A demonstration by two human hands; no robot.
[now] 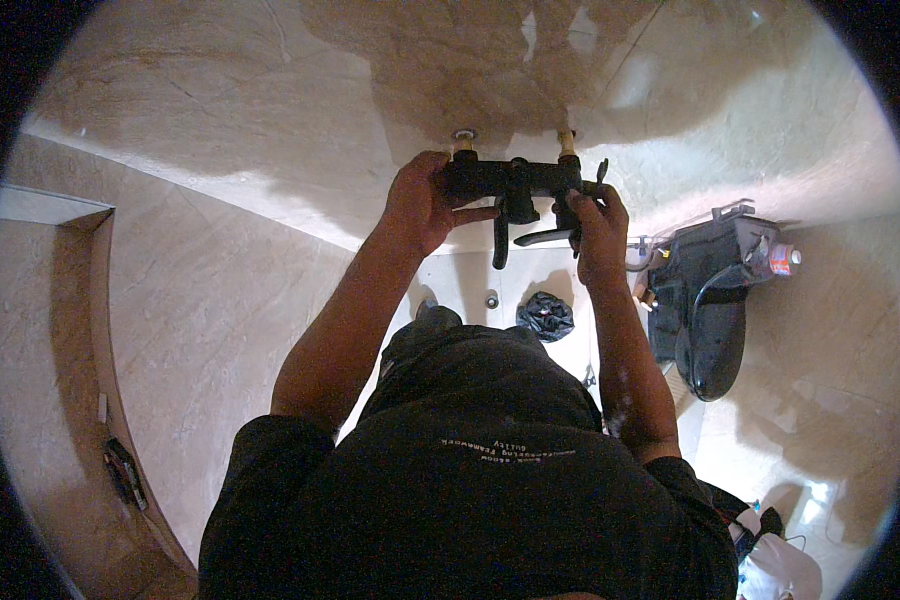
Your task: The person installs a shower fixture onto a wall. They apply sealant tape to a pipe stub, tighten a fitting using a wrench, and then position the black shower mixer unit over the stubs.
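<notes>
A black wall-mounted mixer tap (492, 178) with several levers or spouts spans between my two hands, close to the tiled wall. My left hand (417, 207) grips its left end, with the thumb stretched beneath the body. Around the right end and a lever there, my right hand (600, 232) is closed. Behind the tap, a brass fitting (464, 144) sits at the wall on the left and another brass fitting (568, 144) on the right. Whether the threads are engaged cannot be made out.
To the right stands a black toilet (712, 345) with a bottle (784, 260) on its tank. A black plastic bag (546, 317) lies on the floor beyond my body, near a round drain (491, 301). At far left, a wall niche holds a dark tool (125, 473).
</notes>
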